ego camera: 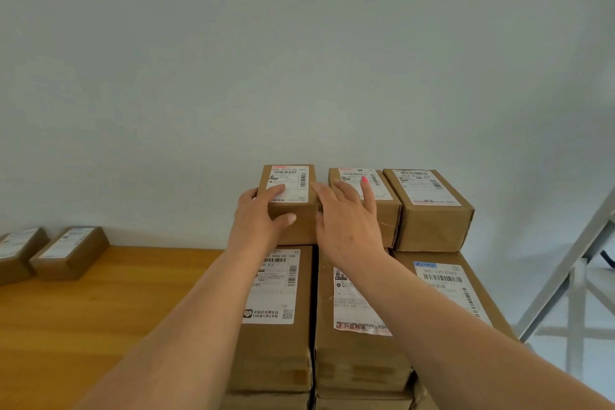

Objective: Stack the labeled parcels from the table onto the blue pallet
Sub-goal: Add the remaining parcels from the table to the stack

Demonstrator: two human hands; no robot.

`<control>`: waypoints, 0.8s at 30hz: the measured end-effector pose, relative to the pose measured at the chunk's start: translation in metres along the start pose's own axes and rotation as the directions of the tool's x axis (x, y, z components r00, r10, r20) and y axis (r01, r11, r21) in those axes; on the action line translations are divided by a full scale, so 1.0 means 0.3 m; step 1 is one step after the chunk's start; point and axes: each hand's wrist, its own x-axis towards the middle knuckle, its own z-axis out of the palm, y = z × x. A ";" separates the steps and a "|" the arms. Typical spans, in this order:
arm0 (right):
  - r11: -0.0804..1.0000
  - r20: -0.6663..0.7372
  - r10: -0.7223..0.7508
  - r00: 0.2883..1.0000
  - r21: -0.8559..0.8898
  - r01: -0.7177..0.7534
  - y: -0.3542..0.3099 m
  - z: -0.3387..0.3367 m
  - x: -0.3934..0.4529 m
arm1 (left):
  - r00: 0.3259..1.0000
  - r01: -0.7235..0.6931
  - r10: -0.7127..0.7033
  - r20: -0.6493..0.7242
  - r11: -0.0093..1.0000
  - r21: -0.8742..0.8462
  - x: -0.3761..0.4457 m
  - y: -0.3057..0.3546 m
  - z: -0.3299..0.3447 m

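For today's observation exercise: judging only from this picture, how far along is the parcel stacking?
Done: a stack stands built, with two small parcels already side by side on top of the long parcels. In hand: the left hand grips a third small parcel on that top row, while the right hand lies open beside it. Left: two parcels wait on the wooden table. The pallet itself is hidden.

Brown cardboard is seen on every parcel: the small box (293,206), the middle small box (382,206), the right small box (432,220) and the long boxes (276,343) beneath. White labels (289,183) printed with black barcodes are stuck on top. One label header (429,265) is coloured light blue. A pink nail (364,179) is noted. The table (83,316) is orange-brown wood grain. The wall (299,43) is pale grey-white.
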 end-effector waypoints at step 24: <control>0.945 -0.088 0.121 0.989 0.316 -0.088 0.035 -0.024 -0.006 | 1.000 -0.017 0.017 0.027 1.000 0.024 -0.036 0.028 0.011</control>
